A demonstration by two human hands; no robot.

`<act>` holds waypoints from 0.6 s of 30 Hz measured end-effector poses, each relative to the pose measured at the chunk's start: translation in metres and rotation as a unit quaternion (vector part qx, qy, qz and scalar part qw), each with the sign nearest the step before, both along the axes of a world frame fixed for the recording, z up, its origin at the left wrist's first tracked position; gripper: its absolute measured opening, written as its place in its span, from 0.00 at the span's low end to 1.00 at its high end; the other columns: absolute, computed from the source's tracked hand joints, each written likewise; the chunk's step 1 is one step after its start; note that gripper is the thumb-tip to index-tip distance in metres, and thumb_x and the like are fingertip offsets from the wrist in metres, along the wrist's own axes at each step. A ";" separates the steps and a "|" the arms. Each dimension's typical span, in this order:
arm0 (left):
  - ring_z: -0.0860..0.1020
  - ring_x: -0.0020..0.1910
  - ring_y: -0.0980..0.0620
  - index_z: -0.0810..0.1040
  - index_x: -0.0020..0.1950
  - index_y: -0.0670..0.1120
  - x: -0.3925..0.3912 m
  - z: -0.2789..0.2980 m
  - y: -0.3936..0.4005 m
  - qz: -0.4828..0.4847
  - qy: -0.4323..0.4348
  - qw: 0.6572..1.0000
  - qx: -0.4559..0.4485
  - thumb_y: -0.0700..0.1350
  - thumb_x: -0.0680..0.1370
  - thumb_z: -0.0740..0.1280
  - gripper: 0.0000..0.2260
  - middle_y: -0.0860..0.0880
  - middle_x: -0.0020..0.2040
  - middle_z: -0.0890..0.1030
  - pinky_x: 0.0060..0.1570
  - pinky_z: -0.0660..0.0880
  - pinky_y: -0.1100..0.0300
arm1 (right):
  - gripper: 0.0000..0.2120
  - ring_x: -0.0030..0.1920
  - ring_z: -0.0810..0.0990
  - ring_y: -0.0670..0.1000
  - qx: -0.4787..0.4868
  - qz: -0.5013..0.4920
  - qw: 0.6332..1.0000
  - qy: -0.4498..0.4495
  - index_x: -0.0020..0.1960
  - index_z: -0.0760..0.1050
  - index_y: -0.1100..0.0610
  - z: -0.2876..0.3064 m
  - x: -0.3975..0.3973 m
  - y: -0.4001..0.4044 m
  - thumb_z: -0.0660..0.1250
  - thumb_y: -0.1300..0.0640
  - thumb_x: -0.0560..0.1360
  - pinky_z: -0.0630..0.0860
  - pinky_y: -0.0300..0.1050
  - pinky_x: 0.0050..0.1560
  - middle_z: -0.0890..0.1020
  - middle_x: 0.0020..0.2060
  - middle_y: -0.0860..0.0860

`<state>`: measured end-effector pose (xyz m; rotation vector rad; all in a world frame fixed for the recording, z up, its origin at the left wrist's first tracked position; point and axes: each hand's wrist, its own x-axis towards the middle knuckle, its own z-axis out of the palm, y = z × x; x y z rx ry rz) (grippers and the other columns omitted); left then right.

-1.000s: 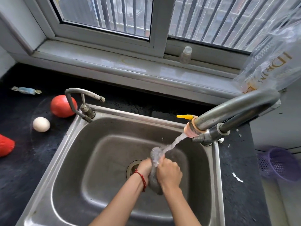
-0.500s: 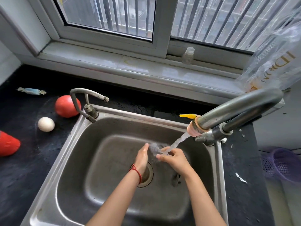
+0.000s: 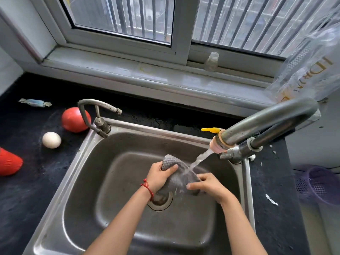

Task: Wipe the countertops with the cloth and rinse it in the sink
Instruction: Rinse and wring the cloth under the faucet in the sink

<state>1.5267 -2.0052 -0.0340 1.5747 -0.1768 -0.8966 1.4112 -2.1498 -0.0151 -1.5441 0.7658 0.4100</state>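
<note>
Both hands, left hand (image 3: 159,175) and right hand (image 3: 208,184), clutch the grey waffle-textured cloth (image 3: 177,176) over the steel sink (image 3: 77,181) drain; the tap's stream (image 3: 199,160) may splash onto the black countertop (image 3: 27,190).

Cloth (image 3: 177,178) partly hidden: left hand (image 3: 159,176) fingers wrap its upper fold, right hand (image 3: 207,184) fingers cover its right end. Drain (image 3: 161,199) half hidden under left wrist and the cloth below the fingers. Red cup (image 3: 9,161) far left of the fingers, cut by left edge. Purple basket (image 3: 320,184) right of the right fingers, blurred, cut by right edge. Bag (image 3: 311,69) lettering cut off, unreadable. Both forearms run off bottom edge.
</note>
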 end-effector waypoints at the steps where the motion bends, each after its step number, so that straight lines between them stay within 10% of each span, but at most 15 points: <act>1: 0.80 0.31 0.60 0.79 0.38 0.44 -0.002 0.001 -0.001 0.031 0.004 0.999 0.008 0.38 0.75 0.66 0.06 0.55 0.29 0.82 0.34 0.76 0.66 | 0.11 0.36 0.81 0.49 0.023 -0.042 0.999 -0.017 0.42 0.82 0.60 -0.003 -0.001 0.002 0.74 0.58 0.61 0.76 0.38 0.37 0.83 0.37 0.54; 8: 0.79 0.54 0.41 0.79 0.51 0.34 -0.015 -0.025 -0.021 0.225 0.127 0.956 0.136 0.46 0.76 0.66 0.14 0.35 0.51 0.81 0.57 0.75 0.49 | 0.11 0.35 0.75 0.51 0.002 -0.314 0.946 -0.076 0.37 0.78 0.64 -0.010 0.024 0.055 0.64 0.62 0.75 0.72 0.41 0.35 0.82 0.32 0.62; 13: 0.77 0.34 0.49 0.71 0.36 0.43 -0.030 -0.030 -0.026 0.182 0.342 0.918 0.087 0.50 0.80 0.54 0.17 0.46 0.26 0.77 0.34 0.73 0.61 | 0.27 0.43 0.79 0.59 -0.264 -0.159 0.951 0.010 0.30 0.75 0.57 0.002 0.040 0.092 0.56 0.39 0.76 0.71 0.49 0.42 0.82 0.37 0.60; 18: 0.78 0.36 0.47 0.80 0.39 0.42 -0.052 -0.051 -0.036 0.130 0.366 0.919 0.067 0.53 0.71 0.68 0.14 0.43 0.38 0.81 0.37 0.75 0.60 | 0.26 0.55 0.77 0.65 -0.327 -0.182 0.920 0.112 0.52 0.79 0.64 0.004 0.044 0.054 0.51 0.44 0.79 0.74 0.56 0.55 0.81 0.53 0.65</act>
